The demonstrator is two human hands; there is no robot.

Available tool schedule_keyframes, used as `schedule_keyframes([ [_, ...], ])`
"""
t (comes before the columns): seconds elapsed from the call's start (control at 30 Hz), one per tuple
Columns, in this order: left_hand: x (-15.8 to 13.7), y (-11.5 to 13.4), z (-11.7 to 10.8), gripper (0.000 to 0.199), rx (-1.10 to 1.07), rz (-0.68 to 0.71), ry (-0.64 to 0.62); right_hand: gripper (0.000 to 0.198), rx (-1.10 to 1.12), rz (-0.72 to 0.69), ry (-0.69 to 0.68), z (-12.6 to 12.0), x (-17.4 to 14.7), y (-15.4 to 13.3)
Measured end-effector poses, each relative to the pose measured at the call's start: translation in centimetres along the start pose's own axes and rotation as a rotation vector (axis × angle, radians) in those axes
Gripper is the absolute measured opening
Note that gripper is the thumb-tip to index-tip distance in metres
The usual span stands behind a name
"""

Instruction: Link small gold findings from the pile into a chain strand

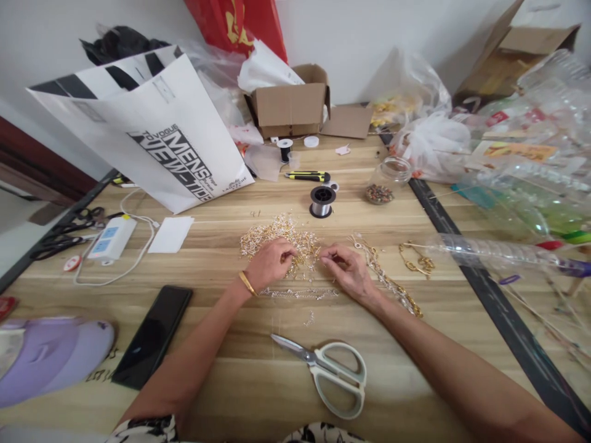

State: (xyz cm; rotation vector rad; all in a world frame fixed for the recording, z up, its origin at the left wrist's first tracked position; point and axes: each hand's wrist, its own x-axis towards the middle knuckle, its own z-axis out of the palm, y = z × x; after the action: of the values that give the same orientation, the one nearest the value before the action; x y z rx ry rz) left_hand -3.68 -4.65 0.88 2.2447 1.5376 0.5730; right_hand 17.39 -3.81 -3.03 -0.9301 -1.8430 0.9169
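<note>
A heap of small gold and silver jewellery pieces lies spread on the wooden table. Over its front edge is my left hand, fingers curled and pinched together; whatever they hold is too small to name. My right hand is at the heap's right side, thumb and fingertips closed, with their contents too small to make out. Just below both hands a silver chain stretches sideways. Gold and silver chains lie beyond my right hand. Closer to me rest white-handled scissors.
A spool of clear line and a yellow-black utility knife lie behind the heap. To the right stands a jar of beads, with plastic bottles past it. A phone and purple cap are at left.
</note>
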Motion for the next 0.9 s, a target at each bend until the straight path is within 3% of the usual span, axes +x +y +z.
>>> schedule_keyframes([
  [0.2, -0.2, 0.0, 0.3, 0.010, 0.056, 0.071, -0.098, 0.011, 0.029, 0.025, 0.020, 0.0, 0.0, 0.2],
  [0.53, -0.7, -0.9, 0.6, 0.011, 0.146, 0.046, -0.093, 0.014, 0.048, 0.093, 0.042, 0.0, 0.2, 0.1],
  [0.77, -0.8, -0.6, 1.6, 0.015, 0.154, 0.162, -0.046, 0.015, 0.061, 0.106, 0.029, 0.0, 0.3, 0.2],
  [0.9, -0.6, -0.7, 1.4, 0.016, 0.148, 0.209, -0.101, 0.014, 0.062, 0.098, 0.034, 0.0, 0.3, 0.3],
])
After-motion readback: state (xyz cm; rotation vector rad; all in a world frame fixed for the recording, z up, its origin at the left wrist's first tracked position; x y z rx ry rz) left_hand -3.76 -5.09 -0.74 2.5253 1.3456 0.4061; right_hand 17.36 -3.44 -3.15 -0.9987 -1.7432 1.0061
